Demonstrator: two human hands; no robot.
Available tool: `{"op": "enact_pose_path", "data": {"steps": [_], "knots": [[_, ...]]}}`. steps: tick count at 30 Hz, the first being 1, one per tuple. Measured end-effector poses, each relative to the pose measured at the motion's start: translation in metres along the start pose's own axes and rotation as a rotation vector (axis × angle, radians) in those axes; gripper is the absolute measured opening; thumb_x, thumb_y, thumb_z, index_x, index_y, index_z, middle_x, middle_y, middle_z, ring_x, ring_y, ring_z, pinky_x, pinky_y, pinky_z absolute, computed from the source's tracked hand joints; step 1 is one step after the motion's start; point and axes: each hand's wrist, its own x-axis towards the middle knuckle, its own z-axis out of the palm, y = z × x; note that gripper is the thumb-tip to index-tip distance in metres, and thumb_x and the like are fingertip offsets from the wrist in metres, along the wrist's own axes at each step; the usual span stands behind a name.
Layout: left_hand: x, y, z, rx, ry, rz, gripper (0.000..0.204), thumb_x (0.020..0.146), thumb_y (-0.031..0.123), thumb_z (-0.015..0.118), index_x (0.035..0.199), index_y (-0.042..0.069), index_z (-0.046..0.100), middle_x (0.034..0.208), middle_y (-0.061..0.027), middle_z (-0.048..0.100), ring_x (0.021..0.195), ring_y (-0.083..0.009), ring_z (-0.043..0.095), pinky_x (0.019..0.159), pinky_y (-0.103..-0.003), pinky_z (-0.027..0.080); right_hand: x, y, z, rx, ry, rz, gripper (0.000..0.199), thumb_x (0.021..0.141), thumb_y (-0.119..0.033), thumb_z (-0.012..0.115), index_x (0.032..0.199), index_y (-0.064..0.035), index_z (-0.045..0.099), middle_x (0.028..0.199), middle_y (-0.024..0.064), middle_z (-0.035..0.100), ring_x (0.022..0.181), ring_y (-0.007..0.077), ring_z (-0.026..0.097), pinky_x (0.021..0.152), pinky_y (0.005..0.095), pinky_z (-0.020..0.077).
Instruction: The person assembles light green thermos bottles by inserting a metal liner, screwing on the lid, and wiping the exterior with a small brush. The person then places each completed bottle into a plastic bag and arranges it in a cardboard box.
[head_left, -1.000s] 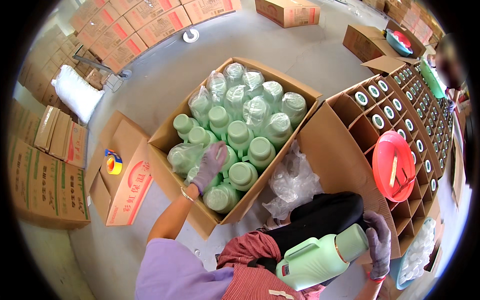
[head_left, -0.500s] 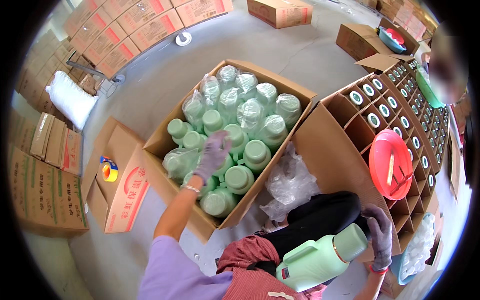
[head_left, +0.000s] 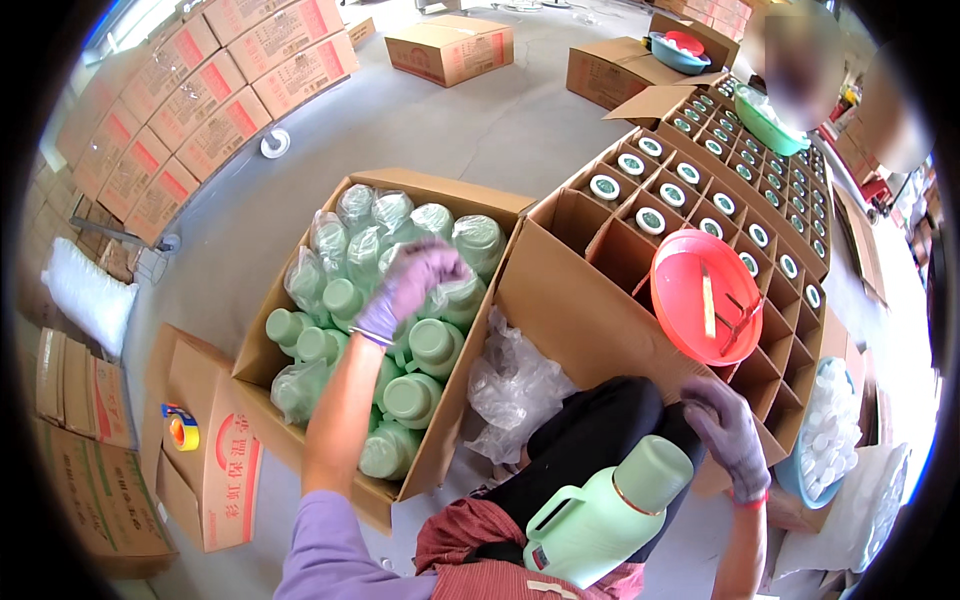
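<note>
Our left hand (head_left: pixel 418 282) closes on a bagged flask (head_left: pixel 462 296) in the box (head_left: pixel 262 350). Our right hand (head_left: pixel 722 432), fingers loosely curled and empty, hovers above the lap flask (head_left: pixel 610 510). Next we'd lift straight up.

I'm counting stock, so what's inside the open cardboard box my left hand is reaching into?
The cardboard box holds upright pale green flasks, several wrapped in clear plastic bags. The left hand covers some in the middle, and anything beneath the flasks is hidden.

Purple knit gloves on both hands (head_left: pixel 415 285), lilac sleeve, black trousers.
</note>
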Motion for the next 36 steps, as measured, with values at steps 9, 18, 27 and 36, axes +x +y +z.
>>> {"op": "enact_pose_path", "data": {"steps": [9, 18, 27, 36], "knots": [[0.027, -0.101, -0.058, 1.043, 0.363, 0.075, 0.084, 0.087, 0.056, 0.069, 0.133, -0.010, 0.046, 0.120, -0.0294, 0.064, 0.112, -0.0403, 0.063, 0.100, -0.043, 0.049, 0.025, -0.041, 0.023, -0.034, -0.240, -0.467, 0.038, 0.087, -0.016, 0.069, 0.122, -0.0023, 0.062, 0.114, 0.0178, 0.065, 0.103, 0.0339, 0.064, 0.092, 0.0394, 0.0516], [0.014, -0.132, -0.149, 0.352, 0.650, 0.284, 0.014, 0.090, 0.014, 0.062, 0.094, 0.003, 0.070, 0.078, -0.0072, 0.067, 0.069, -0.0193, 0.062, 0.070, -0.035, 0.054, -0.017, 0.024, -0.010, 0.075, -0.056, 0.000, 0.031, 0.088, -0.012, 0.065, 0.115, 0.0023, 0.066, 0.101, 0.0128, 0.068, 0.090, 0.0195, 0.067, 0.083, 0.0306, 0.0525], [0.020, 0.050, -0.052, -0.043, 0.173, 0.185, 0.021, 0.097, 0.007, 0.054, 0.116, 0.004, 0.061, 0.109, -0.0059, 0.066, 0.097, -0.0183, 0.066, 0.080, -0.035, 0.059, 0.070, -0.022, 0.038, -0.028, -0.180, -0.373, 0.044, 0.087, -0.018, 0.071, 0.127, -0.0018, 0.060, 0.118, 0.0155, 0.064, 0.108, 0.0303, 0.064, 0.094, 0.0374, 0.0507], [0.024, 0.064, 0.123, 0.014, -0.259, 0.180, 0.060, 0.100, 0.039, 0.054, 0.146, 0.003, 0.038, 0.142, -0.0157, 0.051, 0.129, -0.0271, 0.052, 0.110, -0.043, 0.043, 0.186, -0.044, 0.094, 0.404, -0.032, -0.227, 0.052, 0.087, -0.027, 0.078, 0.123, 0.0038, 0.058, 0.112, 0.0061, 0.065, 0.100, 0.0132, 0.059, 0.091, 0.0303, 0.0488]]}}
